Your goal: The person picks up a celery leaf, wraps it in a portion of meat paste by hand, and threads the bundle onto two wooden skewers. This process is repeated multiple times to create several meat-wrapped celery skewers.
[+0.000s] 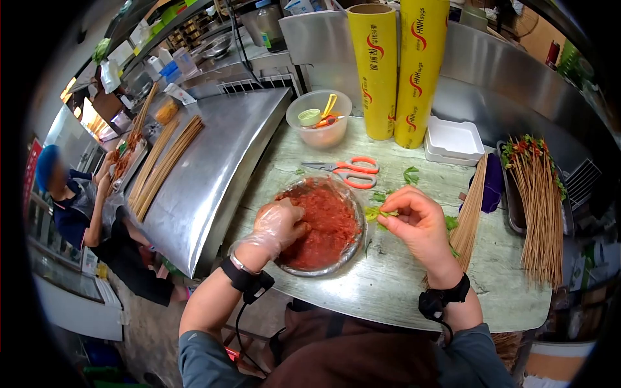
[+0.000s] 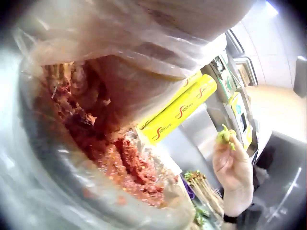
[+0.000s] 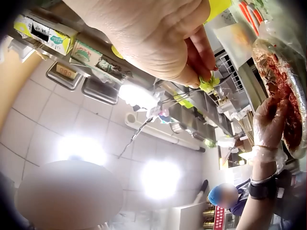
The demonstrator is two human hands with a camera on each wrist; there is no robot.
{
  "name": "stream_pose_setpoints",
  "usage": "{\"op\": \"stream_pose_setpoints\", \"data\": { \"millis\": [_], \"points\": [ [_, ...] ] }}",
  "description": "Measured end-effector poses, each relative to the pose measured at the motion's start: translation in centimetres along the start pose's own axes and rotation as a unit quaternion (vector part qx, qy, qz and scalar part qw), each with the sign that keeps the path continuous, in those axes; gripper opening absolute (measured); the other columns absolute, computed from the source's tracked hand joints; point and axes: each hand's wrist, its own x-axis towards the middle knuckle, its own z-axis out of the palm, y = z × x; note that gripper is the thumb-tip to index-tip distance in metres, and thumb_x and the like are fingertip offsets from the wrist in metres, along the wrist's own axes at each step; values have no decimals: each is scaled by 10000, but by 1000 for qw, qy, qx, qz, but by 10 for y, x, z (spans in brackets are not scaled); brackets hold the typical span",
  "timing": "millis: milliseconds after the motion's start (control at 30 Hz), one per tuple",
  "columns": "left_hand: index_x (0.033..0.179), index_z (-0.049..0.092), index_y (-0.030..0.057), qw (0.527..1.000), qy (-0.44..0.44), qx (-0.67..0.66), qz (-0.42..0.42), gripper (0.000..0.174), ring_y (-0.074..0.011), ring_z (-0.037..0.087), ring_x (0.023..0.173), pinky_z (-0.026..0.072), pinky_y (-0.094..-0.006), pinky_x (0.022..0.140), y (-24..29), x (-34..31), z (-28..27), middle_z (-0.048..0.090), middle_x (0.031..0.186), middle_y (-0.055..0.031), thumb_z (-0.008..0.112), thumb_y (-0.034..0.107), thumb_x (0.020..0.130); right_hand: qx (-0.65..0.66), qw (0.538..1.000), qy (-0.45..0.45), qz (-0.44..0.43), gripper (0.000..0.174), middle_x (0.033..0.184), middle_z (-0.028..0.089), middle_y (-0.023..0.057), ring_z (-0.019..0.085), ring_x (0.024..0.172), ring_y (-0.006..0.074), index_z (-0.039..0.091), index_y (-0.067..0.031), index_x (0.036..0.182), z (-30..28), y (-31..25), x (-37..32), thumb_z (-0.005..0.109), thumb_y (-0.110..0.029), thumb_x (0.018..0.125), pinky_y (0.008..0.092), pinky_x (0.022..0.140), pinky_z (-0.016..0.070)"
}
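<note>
A round bowl lined with clear plastic (image 1: 354, 249) holds red minced meat (image 1: 326, 223). My left hand (image 1: 278, 226), in a clear plastic glove, is at the bowl's left side with its fingers curled into the meat. In the left wrist view the gloved palm hides much of what those fingers grip. To the right of the bowl, my bare right hand (image 1: 417, 223) pinches a small light-green leafy sprig (image 1: 377, 213) between thumb and fingertips. That sprig (image 3: 209, 84) also shows at the fingertips in the right wrist view.
Orange-handled scissors (image 1: 349, 171) lie behind the bowl, near a plastic tub (image 1: 320, 116). Yellow film rolls (image 1: 414, 77) stand at the back beside white boxes (image 1: 454, 141). Bare skewers (image 1: 471, 207) and a tray of loaded skewers (image 1: 537, 207) are rightward. Another person (image 1: 97, 213) works at left.
</note>
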Motion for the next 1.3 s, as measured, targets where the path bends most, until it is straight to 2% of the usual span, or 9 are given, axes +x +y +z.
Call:
{"op": "stream_pose_setpoints", "data": {
  "millis": [167,267,400,533,767,1000,1133,1233,1300],
  "points": [
    [772,641,58,993,51,-100,-28,178,-362,581,726,466,-428,650,-14,-4,2,601,749,-169,672,232,754,14,1000,4,-3,136,938,551,42,577,854,101,617,4,891,0,1,0,647,64,772,210,733,499],
    [790,657,79,996,55,10,-67,151,-354,588,701,473,-412,643,-17,-5,0,612,753,-157,682,220,744,11,1000,12,9,139,943,548,42,576,860,100,614,6,897,-5,1,0,649,63,775,213,739,498],
    [763,651,69,998,11,1,62,154,-332,587,742,466,-426,649,17,-2,-8,597,784,-131,675,220,738,14,1000,7,7,140,946,543,38,573,857,94,613,10,898,-5,1,0,653,64,774,211,736,493],
    [789,636,61,996,-27,11,90,177,-346,580,748,452,-446,638,33,8,3,569,771,-155,670,224,730,13,1000,-3,-3,143,944,538,34,571,847,89,613,12,902,-4,4,0,656,62,775,207,727,489],
    [763,603,40,997,-53,15,62,197,-371,576,727,453,-457,656,41,19,5,570,763,-186,664,224,728,18,1000,5,19,140,941,539,35,571,841,88,613,13,900,-2,-1,-1,657,60,775,202,722,489],
    [760,612,29,1000,-12,7,-9,229,-373,578,738,461,-454,665,-1,14,-2,584,763,-189,674,243,705,9,1000,2,10,140,941,541,34,572,840,89,616,10,896,-4,3,0,657,58,772,207,734,488],
    [866,642,58,991,-26,122,-50,178,-356,607,800,485,-424,706,-7,12,2,616,802,-176,663,172,731,13,1000,3,16,142,942,541,32,572,841,92,617,6,896,-3,5,0,655,60,770,208,733,485],
    [947,634,93,995,30,-76,61,184,-345,618,812,497,-405,713,17,13,-10,632,860,-168,623,123,766,16,1000,7,19,143,942,541,32,572,843,94,618,4,894,-4,4,1,656,61,769,208,732,484],
    [1009,609,90,986,-23,-128,101,233,-363,607,828,482,-423,730,29,15,-10,633,873,-181,611,99,776,19,1000,4,24,142,944,541,34,571,843,94,618,2,891,-3,5,1,657,62,768,208,733,485]
  ]
}}
